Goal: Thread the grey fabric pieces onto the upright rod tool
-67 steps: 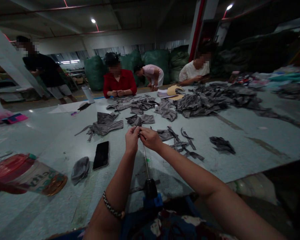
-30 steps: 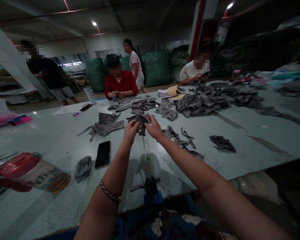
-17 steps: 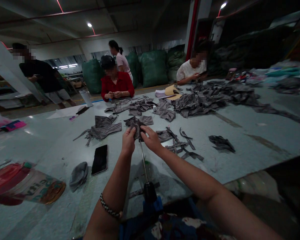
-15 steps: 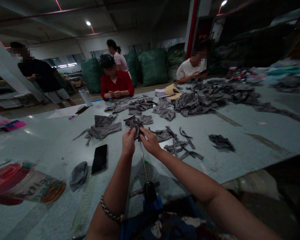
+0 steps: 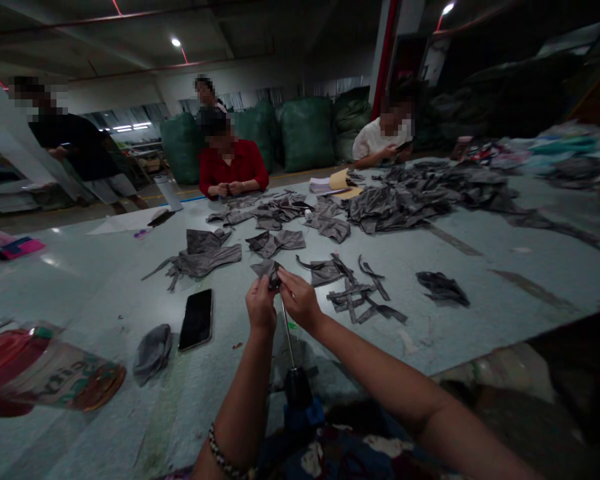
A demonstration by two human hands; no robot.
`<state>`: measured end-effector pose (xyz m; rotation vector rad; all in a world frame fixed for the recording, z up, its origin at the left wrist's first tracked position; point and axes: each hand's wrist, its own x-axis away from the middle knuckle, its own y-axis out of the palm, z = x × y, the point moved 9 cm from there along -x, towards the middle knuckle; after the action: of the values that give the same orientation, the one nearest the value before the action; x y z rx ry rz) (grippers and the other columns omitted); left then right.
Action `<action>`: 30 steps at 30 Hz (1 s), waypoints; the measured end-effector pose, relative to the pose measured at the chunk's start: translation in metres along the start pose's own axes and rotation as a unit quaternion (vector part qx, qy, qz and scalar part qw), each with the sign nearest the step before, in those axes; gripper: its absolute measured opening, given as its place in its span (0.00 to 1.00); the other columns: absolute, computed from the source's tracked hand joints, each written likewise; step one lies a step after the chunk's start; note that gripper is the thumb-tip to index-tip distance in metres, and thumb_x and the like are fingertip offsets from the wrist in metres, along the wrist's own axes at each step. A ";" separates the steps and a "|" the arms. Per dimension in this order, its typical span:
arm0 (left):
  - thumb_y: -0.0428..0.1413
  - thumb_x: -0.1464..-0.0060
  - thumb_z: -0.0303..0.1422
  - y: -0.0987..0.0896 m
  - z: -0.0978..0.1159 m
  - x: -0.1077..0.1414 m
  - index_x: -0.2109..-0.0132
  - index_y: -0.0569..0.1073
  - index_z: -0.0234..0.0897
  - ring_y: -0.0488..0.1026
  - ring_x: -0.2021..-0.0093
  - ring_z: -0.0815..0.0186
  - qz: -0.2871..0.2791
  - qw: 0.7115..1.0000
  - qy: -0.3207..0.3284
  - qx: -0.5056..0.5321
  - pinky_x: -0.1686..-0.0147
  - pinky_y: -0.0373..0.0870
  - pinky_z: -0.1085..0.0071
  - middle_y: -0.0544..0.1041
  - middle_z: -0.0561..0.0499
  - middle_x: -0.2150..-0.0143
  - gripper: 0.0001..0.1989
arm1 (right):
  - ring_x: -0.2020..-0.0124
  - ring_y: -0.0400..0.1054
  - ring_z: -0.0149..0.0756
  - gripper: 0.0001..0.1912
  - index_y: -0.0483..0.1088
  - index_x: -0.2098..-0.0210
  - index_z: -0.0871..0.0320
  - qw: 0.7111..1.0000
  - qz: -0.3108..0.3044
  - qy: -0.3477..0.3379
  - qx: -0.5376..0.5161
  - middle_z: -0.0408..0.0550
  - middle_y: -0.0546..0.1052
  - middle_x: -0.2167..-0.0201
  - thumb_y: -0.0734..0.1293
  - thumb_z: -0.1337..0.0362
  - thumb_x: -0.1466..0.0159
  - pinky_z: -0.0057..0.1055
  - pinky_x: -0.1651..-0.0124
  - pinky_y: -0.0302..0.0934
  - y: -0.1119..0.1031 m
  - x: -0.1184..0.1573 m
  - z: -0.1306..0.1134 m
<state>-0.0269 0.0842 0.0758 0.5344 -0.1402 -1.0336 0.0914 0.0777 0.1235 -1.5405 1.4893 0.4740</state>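
Both hands meet over the middle of the table around a small piece of dark grey fabric (image 5: 267,269). My left hand (image 5: 261,305) pinches its left side, thumb up. My right hand (image 5: 300,298) grips the right side with bent fingers. Just below the fabric is the top of a thin metal rod (image 5: 287,327), which rises from a black holder (image 5: 298,388) close to my body. Whether the fabric touches the rod's tip is hidden by my fingers. Beyond my hands lies another grey fabric piece (image 5: 275,243), with dark strips (image 5: 363,300) to the right.
A black phone (image 5: 197,319), a crumpled grey cloth (image 5: 153,353) and a red-lidded plastic jar (image 5: 55,370) lie on the left. A big heap of grey fabric (image 5: 405,200) covers the far right. A person in red (image 5: 233,167) sits across the table; others are farther back.
My hands and the fabric have come slightly lower and nearer, uncovering the piece behind them. The fabric's upper corner now spreads to the left. A person in the background has moved left.
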 end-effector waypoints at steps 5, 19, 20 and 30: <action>0.58 0.57 0.35 0.005 0.007 -0.008 0.69 0.70 0.33 0.69 0.71 0.70 -0.034 0.997 -0.004 0.070 0.69 0.65 0.75 0.72 0.50 0.73 0.09 | 0.54 0.66 0.36 0.13 0.69 0.60 0.59 0.999 0.014 -0.030 -0.005 0.54 0.73 0.57 0.59 0.71 0.43 0.36 0.50 0.62 -0.005 -0.006 -0.005; 0.59 0.63 0.30 0.009 0.000 0.008 0.74 0.64 0.33 0.64 0.79 0.76 0.017 0.994 -0.029 0.101 0.76 0.60 0.79 0.67 0.58 0.79 0.10 | 0.63 0.64 0.35 0.10 0.68 0.64 0.59 0.999 0.032 0.000 -0.004 0.50 0.71 0.68 0.57 0.72 0.42 0.34 0.59 0.62 -0.004 0.002 -0.011; 0.59 0.62 0.30 0.007 -0.002 0.010 0.73 0.65 0.33 0.65 0.79 0.76 0.021 0.994 -0.032 0.100 0.76 0.60 0.79 0.67 0.58 0.78 0.10 | 0.63 0.64 0.35 0.10 0.68 0.64 0.59 1.000 0.027 -0.007 0.000 0.50 0.70 0.68 0.57 0.72 0.42 0.34 0.59 0.63 -0.003 0.004 -0.011; 0.58 0.57 0.35 0.007 0.004 -0.009 0.69 0.69 0.32 0.66 0.74 0.73 -0.041 0.999 0.013 -0.010 0.71 0.63 0.77 0.69 0.54 0.74 0.10 | 0.53 0.62 0.36 0.11 0.67 0.63 0.60 0.999 0.029 -0.010 -0.030 0.56 0.69 0.58 0.57 0.73 0.42 0.37 0.50 0.60 0.001 0.004 -0.012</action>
<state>-0.0276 0.0926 0.0841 0.5387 -0.0848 -1.1056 0.0881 0.0663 0.1263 -1.5367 1.5205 0.5707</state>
